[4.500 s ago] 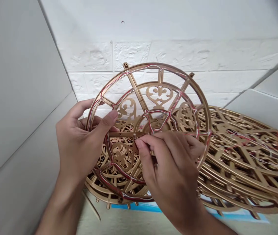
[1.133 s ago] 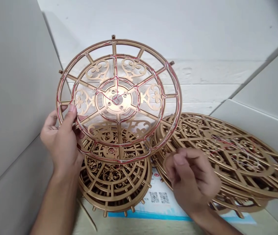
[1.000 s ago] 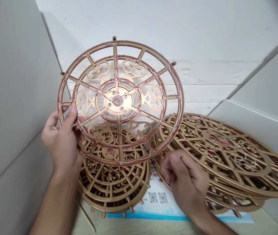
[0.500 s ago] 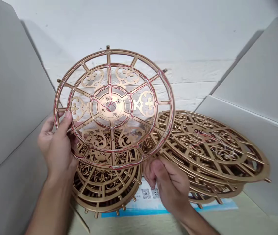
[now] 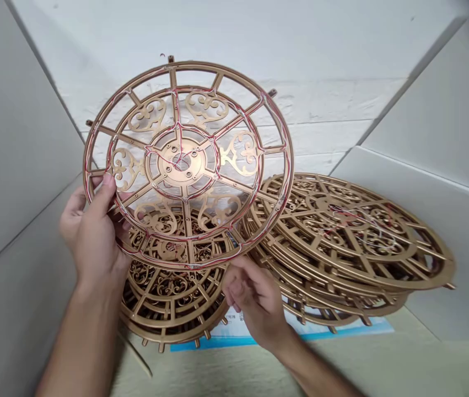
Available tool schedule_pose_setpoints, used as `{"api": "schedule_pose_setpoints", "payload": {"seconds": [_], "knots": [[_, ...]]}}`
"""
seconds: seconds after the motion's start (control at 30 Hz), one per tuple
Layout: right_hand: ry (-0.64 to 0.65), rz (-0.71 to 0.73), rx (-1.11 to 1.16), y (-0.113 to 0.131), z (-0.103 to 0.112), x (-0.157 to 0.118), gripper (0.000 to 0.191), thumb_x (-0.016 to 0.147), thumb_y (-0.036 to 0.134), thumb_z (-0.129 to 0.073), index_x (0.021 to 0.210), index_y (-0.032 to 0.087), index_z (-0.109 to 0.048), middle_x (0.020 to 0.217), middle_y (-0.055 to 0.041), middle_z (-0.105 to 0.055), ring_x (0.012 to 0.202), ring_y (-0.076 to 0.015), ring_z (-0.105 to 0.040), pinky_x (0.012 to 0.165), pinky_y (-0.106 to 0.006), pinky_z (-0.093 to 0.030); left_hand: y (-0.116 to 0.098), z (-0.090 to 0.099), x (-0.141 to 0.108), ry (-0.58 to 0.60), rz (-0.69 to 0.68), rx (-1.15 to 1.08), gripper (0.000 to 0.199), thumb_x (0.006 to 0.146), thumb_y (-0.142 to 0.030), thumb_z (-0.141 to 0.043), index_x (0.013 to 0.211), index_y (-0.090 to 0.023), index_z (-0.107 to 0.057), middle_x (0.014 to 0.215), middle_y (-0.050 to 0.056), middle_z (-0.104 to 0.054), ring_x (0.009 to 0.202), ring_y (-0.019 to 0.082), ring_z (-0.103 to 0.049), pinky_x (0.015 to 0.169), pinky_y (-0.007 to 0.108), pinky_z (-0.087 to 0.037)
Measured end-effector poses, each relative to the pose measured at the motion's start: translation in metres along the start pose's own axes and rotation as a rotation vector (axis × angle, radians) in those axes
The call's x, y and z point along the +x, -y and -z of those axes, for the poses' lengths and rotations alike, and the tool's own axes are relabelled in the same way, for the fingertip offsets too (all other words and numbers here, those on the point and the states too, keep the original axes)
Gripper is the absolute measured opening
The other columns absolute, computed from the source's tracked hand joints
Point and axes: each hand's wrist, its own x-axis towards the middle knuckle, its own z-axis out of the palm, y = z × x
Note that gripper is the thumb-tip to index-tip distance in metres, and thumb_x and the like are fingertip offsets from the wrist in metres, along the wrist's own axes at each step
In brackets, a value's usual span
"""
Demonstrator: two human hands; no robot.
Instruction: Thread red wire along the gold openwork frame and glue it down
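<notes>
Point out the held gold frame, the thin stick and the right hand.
Held gold frame [image 5: 178,176]: head view, on its central plate.
Thin stick [image 5: 135,355]: head view, middle of its visible length.
Right hand [image 5: 255,300]: head view, middle of the hand.

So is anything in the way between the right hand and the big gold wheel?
No, nothing I can see. The right hand is right by the gold wheel's bottom edge. The left hand holds the wheel's side, and the pile of wheels underneath isn't between them.
</notes>
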Motion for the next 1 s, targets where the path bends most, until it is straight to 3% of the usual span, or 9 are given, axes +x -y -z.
{"api": "schedule_pose_setpoints", "payload": {"seconds": [0.07,0.17,0.33,0.57,0.7,0.77,0.83,0.9,1.0], "knots": [[-0.004,0.003,0.005,0.006,-0.003,0.004,0.038,0.095,0.052,-0.054,0.072,0.021,-0.056,0.049,0.0077,-0.042,0.039,-0.0072,-0.037,0.036,-0.020,-0.028,0.000,-0.001,-0.001,0.006,0.002,0.003,0.012,0.073,-0.020,-0.083,0.073,-0.025,-0.072,0.059,-0.003,-0.064,0.047,0.007,-0.054,0.041,0.017,-0.051],[-0.042,0.030,-0.005,0.015,-0.007,0.008,0.041,0.098,0.040,-0.053,0.062,0.021,-0.049,0.048,0.0070,-0.043,0.039,-0.0061,-0.038,0.037,-0.019,-0.029,0.000,-0.004,-0.002,0.012,0.009,0.005,0.012,0.073,-0.019,-0.082,0.072,-0.024,-0.071,0.059,-0.003,-0.063,0.044,0.007,-0.052,0.037,0.017,-0.048],[-0.125,0.111,0.000,0.015,-0.006,0.002,0.029,0.100,0.027,-0.050,0.073,0.020,-0.059,0.050,0.0061,-0.049,0.039,-0.0066,-0.042,0.038,-0.019,-0.033,-0.001,-0.003,-0.003,0.012,0.008,0.002,0.012,0.072,-0.020,-0.081,0.073,-0.024,-0.071,0.061,-0.004,-0.062,0.046,0.007,-0.051,0.036,0.017,-0.047],[-0.299,0.194,-0.001,-0.009,-0.002,-0.008,0.038,0.104,0.034,-0.041,0.068,0.023,-0.045,0.046,0.0078,-0.043,0.038,-0.0075,-0.040,0.038,-0.019,-0.033,-0.004,0.000,-0.003,0.007,0.024,0.026,0.015,0.070,-0.026,-0.085,0.073,-0.027,-0.071,0.063,-0.005,-0.063,0.050,0.008,-0.053,0.036,0.018,-0.044],[-0.282,0.170,-0.067,-0.013,-0.004,-0.013,0.007,0.098,0.020,-0.053,0.098,0.024,-0.059,0.049,0.0099,-0.050,0.037,-0.0070,-0.041,0.037,-0.017,-0.032,-0.002,-0.001,-0.002,0.009,0.015,0.027,0.014,0.070,-0.023,-0.084,0.074,-0.026,-0.071,0.063,-0.006,-0.063,0.052,0.007,-0.056,0.041,0.018,-0.049],[-0.252,0.165,-0.081,-0.014,-0.004,-0.015,0.016,0.096,0.018,-0.056,0.110,0.024,-0.058,0.051,0.0105,-0.050,0.037,-0.0071,-0.039,0.036,-0.017,-0.032,-0.002,-0.001,-0.002,0.009,0.007,0.024,0.014,0.070,-0.023,-0.085,0.075,-0.026,-0.072,0.063,-0.007,-0.064,0.054,0.006,-0.058,0.046,0.016,-0.052],[-0.217,0.169,-0.092,-0.014,-0.005,-0.016,0.006,0.095,0.022,-0.056,0.097,0.022,-0.062,0.050,0.0086,-0.050,0.038,-0.0076,-0.041,0.037,-0.018,-0.033,-0.002,-0.001,-0.001,0.013,0.000,0.019,0.014,0.070,-0.023,-0.085,0.075,-0.026,-0.072,0.064,-0.008,-0.064,0.056,0.005,-0.059,0.050,0.015,-0.054],[-0.204,0.165,-0.101,-0.012,-0.004,-0.014,0.023,0.097,0.025,-0.053,0.075,0.021,-0.059,0.050,0.0061,-0.050,0.040,-0.0078,-0.045,0.038,-0.019,-0.035,-0.002,-0.001,-0.001,0.014,-0.003,0.015,0.015,0.070,-0.024,-0.086,0.075,-0.026,-0.072,0.066,-0.008,-0.064,0.057,0.005,-0.060,0.048,0.015,-0.053],[-0.245,0.152,-0.090,-0.005,-0.003,-0.008,0.027,0.101,0.026,-0.045,0.076,0.022,-0.055,0.048,0.0071,-0.049,0.038,-0.0076,-0.044,0.037,-0.018,-0.035,-0.003,-0.001,-0.001,0.011,-0.007,0.011,0.015,0.070,-0.023,-0.085,0.075,-0.025,-0.072,0.066,-0.006,-0.063,0.055,0.007,-0.059,0.042,0.016,-0.050]]}}
